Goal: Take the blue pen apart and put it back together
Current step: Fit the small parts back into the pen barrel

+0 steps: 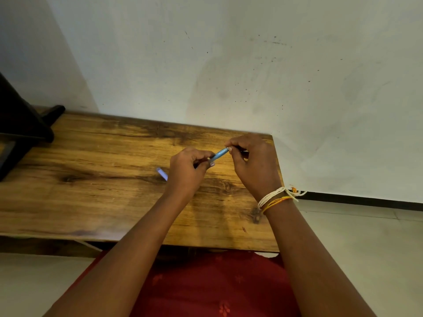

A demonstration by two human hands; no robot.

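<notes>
The blue pen barrel [220,154] is held above the wooden table [103,184], tilted up to the right. My left hand [187,170] grips its lower left end. My right hand [251,163] pinches the upper right end with fingertips. What the right fingers hold at that end is hidden. A small pale blue pen part [162,173], perhaps the cap, lies on the table just left of my left hand.
A black object [23,124] stands at the table's far left. A white wall rises right behind the table. The table's right edge lies just beyond my right hand, with pale floor beside it. Red cloth [217,287] covers my lap below the front edge.
</notes>
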